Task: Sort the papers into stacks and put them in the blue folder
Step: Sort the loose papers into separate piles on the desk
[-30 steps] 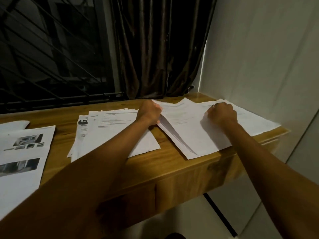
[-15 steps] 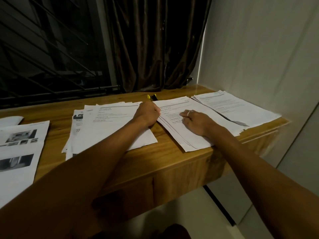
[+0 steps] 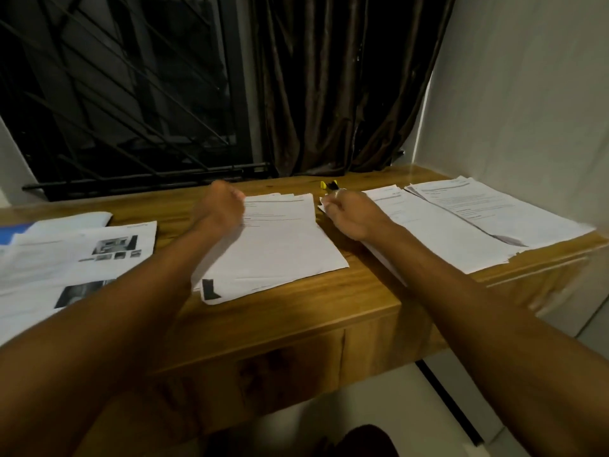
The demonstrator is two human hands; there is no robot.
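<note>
— Wooden desk [image 3: 329,308] on my feed, under a barred dark window and a brown curtain. What lies on it?
— Biggest first: the photo sheets [image 3: 75,258] are spread at the left. Then comes the right pile [image 3: 445,239], with a further pile [image 3: 501,212] lying partly over its right side by the wall. The middle stack [image 3: 283,245] sits between the two arms.
— And the folder?
— Only a corner of the blue folder [image 3: 11,233] shows at the left edge, partly covered by paper and well apart from both hands. Half a second ago it was out of frame, so the head has turned left.
— Hands?
— The left hand [image 3: 219,206] has left the gap between the two piles and is now over the far left part of the middle stack. Motion smears it, so I cannot tell whether it grips anything. The right hand [image 3: 349,214] lay flat on the right pile. Now its fingers are curled at that pile's far left corner, in what looks like a pinch on the paper.
— Meaning?
— I judge the sorting unfinished. Nothing is in the folder, and another sheet seems about to cross to the middle stack.
— Anything small?
— One yellow-and-black item [image 3: 329,185] lies just beyond the right hand. It is too small to name.
</note>
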